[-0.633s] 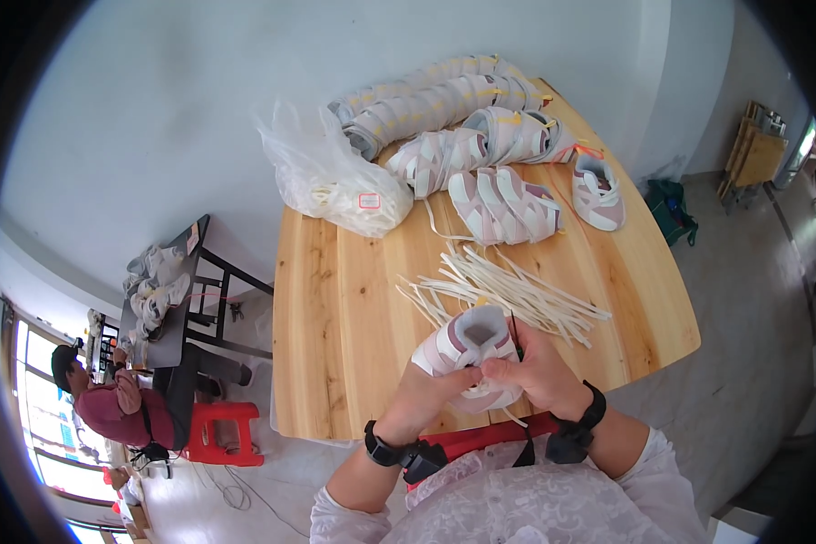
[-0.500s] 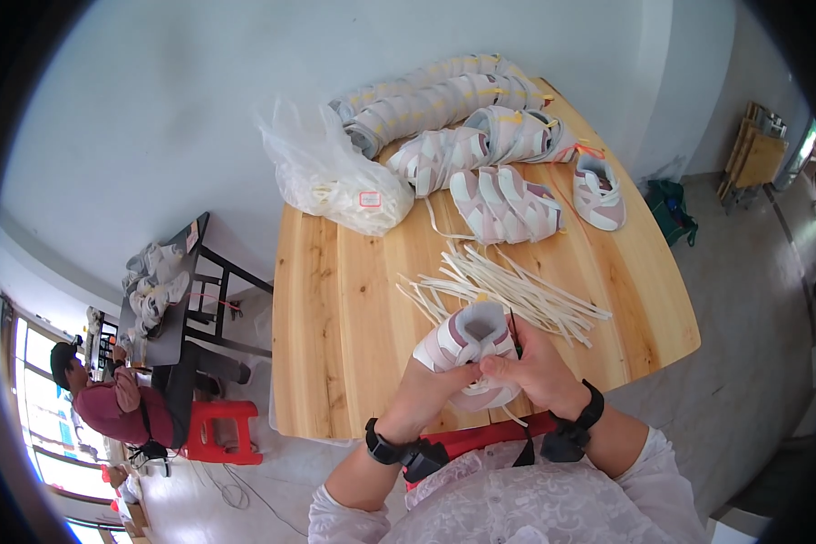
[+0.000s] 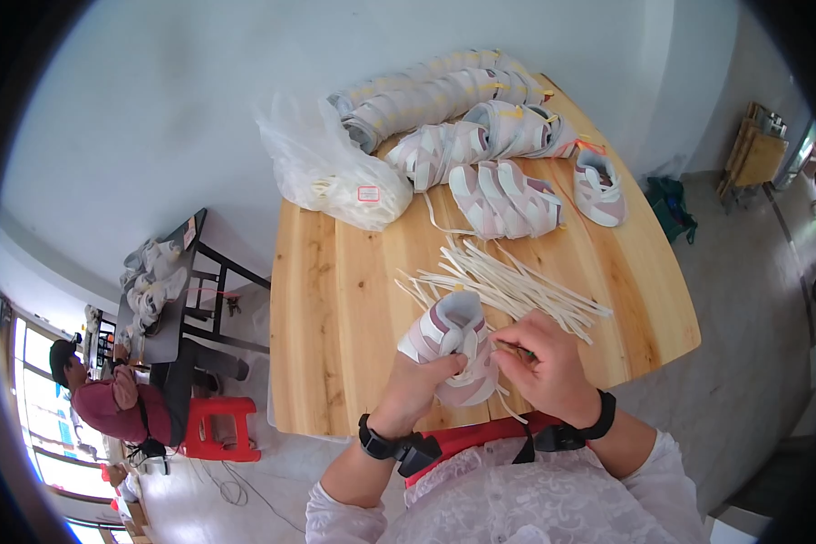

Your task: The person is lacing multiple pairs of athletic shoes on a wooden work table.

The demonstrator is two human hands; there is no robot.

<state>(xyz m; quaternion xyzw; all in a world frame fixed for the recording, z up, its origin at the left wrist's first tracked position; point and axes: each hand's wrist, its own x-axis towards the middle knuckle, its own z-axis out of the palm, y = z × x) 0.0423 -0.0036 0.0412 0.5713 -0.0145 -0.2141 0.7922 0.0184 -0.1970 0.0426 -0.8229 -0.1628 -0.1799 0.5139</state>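
A white and mauve shoe upper [image 3: 462,388] is held near the table's front edge, its grey-lined opening facing away from me. My left hand [image 3: 410,390] is wrapped round its left side, thumb across the front. Close by its right side, my right hand [image 3: 553,367] is closed in a pinch on a thin dark tool [image 3: 522,350] whose tip I cannot make out. A pale lace [image 3: 510,408] hangs from the shoe's lower end. Just beyond, a loose pile of cream shoelaces [image 3: 526,292] lies on the wooden table [image 3: 335,335].
Nested shoe uppers [image 3: 444,100] line the table's back, with a shorter stack [image 3: 508,199] nearer. A laced upper [image 3: 600,190] sits at right, a clear plastic bag of laces [image 3: 335,181] at left. Further left, a person [image 3: 122,408] sits on a red stool [image 3: 222,426] at a dark table.
My right hand has moved off the front of the shoe upper to its right, the thin tool in its fingers. The shoe has shifted slightly left in my left hand.
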